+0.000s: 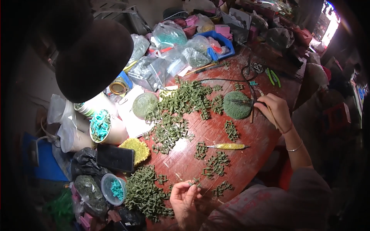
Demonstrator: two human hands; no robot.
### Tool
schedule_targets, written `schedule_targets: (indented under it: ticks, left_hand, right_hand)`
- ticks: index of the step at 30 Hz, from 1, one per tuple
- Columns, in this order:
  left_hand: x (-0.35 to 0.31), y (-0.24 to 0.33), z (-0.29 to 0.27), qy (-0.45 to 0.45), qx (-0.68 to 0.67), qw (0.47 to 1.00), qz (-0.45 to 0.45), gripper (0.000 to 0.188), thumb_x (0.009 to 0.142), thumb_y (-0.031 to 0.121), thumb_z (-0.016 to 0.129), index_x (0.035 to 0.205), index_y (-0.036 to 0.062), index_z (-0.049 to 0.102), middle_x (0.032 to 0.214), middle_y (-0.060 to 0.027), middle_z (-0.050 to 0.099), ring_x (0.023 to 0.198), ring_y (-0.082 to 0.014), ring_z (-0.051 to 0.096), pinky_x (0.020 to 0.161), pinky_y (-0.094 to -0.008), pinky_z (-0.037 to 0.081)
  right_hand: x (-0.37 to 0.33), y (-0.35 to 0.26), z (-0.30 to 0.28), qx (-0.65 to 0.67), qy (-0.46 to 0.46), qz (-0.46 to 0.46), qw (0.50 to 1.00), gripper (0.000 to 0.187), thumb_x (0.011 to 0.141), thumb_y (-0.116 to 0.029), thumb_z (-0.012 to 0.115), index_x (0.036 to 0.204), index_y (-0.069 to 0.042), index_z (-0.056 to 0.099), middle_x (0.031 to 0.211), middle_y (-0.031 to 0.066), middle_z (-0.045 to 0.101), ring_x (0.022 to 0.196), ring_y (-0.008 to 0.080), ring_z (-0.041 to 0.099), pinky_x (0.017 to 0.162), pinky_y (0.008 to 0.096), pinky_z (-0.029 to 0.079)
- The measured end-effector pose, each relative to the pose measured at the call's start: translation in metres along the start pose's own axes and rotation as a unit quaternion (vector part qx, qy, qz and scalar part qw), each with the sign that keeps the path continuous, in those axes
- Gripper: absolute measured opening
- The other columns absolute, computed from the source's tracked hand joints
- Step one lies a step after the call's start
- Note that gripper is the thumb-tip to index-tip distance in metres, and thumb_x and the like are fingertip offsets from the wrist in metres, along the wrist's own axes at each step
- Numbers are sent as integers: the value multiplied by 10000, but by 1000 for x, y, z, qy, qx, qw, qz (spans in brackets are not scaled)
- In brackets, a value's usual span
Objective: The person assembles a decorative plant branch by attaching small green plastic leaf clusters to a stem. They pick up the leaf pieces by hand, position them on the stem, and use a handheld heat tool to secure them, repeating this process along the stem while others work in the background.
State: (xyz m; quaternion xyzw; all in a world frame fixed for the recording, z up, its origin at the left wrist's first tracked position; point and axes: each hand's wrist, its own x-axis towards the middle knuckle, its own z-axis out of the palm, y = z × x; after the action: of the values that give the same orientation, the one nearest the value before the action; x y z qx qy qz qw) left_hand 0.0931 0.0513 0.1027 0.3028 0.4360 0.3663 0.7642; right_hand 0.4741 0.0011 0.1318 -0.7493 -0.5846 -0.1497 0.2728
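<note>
Head view. Left hand [184, 198]: at the near edge of the red table [185, 161], thumb and fingertips pinching a small green piece [195, 183]; piece is raised beside the large near heap of green pieces [144, 194]. Right hand [278, 111]: fingers closed on a slender dark tool [248, 102], its tip over the round green granular pad [236, 111]; contact of tip with pad cannot be told. A black cord [227, 79] runs close to this tool; any join not resolved.

Between the hands: yellow-handled pointed tool [228, 146], lying crosswise, with small clusters of like pieces around it. Far side: second large heap [189, 98], left of the pad. Green-handled pliers [274, 77] lie beyond the right hand.

Left side of table: black phone [115, 158], overlapping a yellow rough-edged sponge-like disc [138, 149]; clear plastic bowl [106, 189] with turquoise pieces [116, 190]; white tub [117, 133], tilted, also containing turquoise pieces. Dark lamp shade [94, 61] overhangs at upper left.
</note>
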Motion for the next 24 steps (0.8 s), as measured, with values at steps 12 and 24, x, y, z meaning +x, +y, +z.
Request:
schedule_targets:
  ticks: [12,24]
  left_hand:
    - [8,-3,7,14,-49,999,13,347,914,-50,609,1244,12,518,1020,-75,605,829,-138,641,650,-226,547]
    - [5,-3,0,32,-8,999,8,271,953,2,589,1220,-38,577,930,-58,639,754,-108,643,616,-222,550]
  right_hand:
    - [-36,-78,5,144,22,-24,989,242,855,-230,748,940,-39,628,783,108,597,667,284,602,587,346,485]
    - [-71,-123,38,295,-88,-101,946,277,858,-286,745,948,-38,659,752,81,606,614,254,585,553,337,464]
